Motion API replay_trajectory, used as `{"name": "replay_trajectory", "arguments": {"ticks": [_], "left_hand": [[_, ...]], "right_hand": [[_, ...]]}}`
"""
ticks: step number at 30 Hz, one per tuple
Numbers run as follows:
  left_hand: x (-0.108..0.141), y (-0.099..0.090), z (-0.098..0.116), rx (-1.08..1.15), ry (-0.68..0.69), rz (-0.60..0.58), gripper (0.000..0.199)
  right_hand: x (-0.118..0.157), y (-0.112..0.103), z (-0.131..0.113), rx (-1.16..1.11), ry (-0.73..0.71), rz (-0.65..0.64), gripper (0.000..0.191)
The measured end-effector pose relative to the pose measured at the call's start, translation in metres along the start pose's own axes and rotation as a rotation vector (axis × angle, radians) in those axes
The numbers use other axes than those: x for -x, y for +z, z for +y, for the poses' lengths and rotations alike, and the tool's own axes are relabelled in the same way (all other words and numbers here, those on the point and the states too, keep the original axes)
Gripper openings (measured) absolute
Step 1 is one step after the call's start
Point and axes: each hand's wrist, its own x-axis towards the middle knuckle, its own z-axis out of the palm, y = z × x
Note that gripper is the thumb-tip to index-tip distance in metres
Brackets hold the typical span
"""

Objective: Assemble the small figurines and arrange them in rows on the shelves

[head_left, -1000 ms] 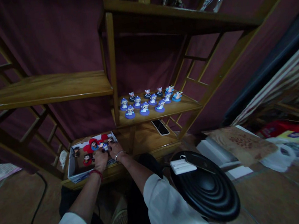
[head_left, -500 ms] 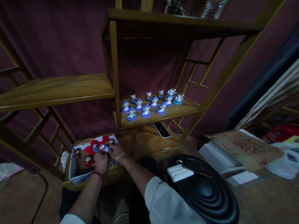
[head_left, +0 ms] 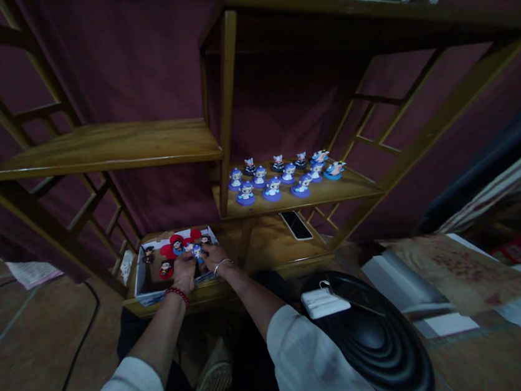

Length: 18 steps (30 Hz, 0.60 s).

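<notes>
One blue figurine (head_left: 198,253) over box (head_left: 150,284), clamped between left hand (head_left: 184,272) and right hand (head_left: 213,257), red figurines (head_left: 166,269) beside, inside box, phone (head_left: 297,226) on board (head_left: 269,249) to right, purple figurines (head_left: 245,193) in rows on shelf (head_left: 354,187) above, black stool (head_left: 368,335) at lower right.

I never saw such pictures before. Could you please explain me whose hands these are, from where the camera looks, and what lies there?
There is no machine: these are a person's bare hands. Every picture comes from one camera worn on that person's head, looking forward and down. The left hand, with a red bracelet, and the right hand, with a silver bangle, are at a shallow box of figurines. Their fingers meet around a small purple figurine; the exact grip is too small to tell. More figurines stand on the shelf, and a phone lies below it.
</notes>
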Motion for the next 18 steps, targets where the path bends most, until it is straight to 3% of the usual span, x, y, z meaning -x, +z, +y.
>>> {"name": "replay_trajectory", "arguments": {"ticks": [11, 18], "left_hand": [[-0.001, -0.005, 0.003, 0.069, -0.028, -0.075, 0.020], [0.004, -0.007, 0.011, 0.125, -0.006, -0.126, 0.014]], "right_hand": [[-0.004, 0.004, 0.006, -0.192, -0.042, 0.087, 0.024], [0.002, -0.013, 0.001, -0.299, -0.037, 0.090, 0.020]]}}
